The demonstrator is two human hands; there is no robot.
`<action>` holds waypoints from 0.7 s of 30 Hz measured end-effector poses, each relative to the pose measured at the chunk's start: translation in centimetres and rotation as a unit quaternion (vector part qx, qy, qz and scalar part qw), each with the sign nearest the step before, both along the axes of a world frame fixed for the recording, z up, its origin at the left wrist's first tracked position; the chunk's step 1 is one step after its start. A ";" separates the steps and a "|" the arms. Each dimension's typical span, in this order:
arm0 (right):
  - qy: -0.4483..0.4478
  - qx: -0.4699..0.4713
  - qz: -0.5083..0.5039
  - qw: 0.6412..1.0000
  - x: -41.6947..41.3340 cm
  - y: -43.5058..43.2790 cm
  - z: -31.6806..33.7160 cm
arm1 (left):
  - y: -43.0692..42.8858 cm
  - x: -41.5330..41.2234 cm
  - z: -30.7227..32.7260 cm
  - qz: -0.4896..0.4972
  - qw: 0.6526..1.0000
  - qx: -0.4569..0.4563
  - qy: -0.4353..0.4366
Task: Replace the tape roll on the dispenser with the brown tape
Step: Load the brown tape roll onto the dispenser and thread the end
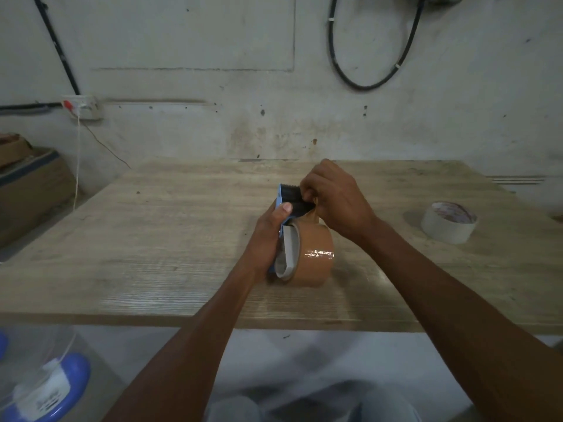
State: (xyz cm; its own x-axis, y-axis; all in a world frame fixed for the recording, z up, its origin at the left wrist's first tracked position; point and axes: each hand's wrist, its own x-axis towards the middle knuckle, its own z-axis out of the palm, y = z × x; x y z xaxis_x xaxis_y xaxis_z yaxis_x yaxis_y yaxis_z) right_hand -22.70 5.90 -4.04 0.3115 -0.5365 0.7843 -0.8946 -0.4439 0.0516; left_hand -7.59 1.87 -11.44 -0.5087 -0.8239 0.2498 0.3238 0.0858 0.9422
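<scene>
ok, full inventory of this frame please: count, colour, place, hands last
tape dispenser: 1, blue frame with black head, mid table, held in both hands
brown tape roll: 1, glossy brown, mounted on the dispenser
white tape roll: 1, white, lying flat at the table's right side, apart from the hands
table: 1, pale wood grain, against the wall
wall socket: 1, white with a red part, wall at left
black cable: 1 loop, hanging on the wall, upper right
cardboard box: 1, brown, left of the table
left hand: 1, gripping the dispenser frame
right hand: 1, fingers at the dispenser head
</scene>
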 end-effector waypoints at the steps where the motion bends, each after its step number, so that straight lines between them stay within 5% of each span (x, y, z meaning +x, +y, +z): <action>1: -0.037 0.012 -0.005 0.999 0.0 -0.1 -0.1 | -0.1 -0.1 0.0 0.001 1.000 0.004 0.001; 6: -0.316 0.163 0.001 0.935 0.0 -0.9 1.2 | -0.3 0.0 0.6 0.011 1.000 0.019 0.008; 11: -0.503 0.310 0.067 0.804 -0.6 -0.1 0.2 | -1.6 0.1 0.3 0.024 0.993 0.115 0.031; 14: -0.635 0.305 0.101 0.703 -0.7 0.9 -0.1 | -2.0 -0.2 0.4 0.029 0.990 0.128 0.043; 21: -0.535 0.304 -0.013 0.788 1.5 2.7 -0.8 | -1.4 -0.4 0.5 0.048 0.995 0.074 0.035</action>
State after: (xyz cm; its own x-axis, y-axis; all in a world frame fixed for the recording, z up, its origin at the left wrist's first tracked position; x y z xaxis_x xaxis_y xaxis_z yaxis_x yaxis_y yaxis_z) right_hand -21.17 8.57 -4.86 -0.3722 -0.9094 0.1858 -0.2906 -0.0759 -0.9538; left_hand -8.00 0.43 -10.91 -0.4118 -0.8982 0.1538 0.3861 -0.0191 0.9222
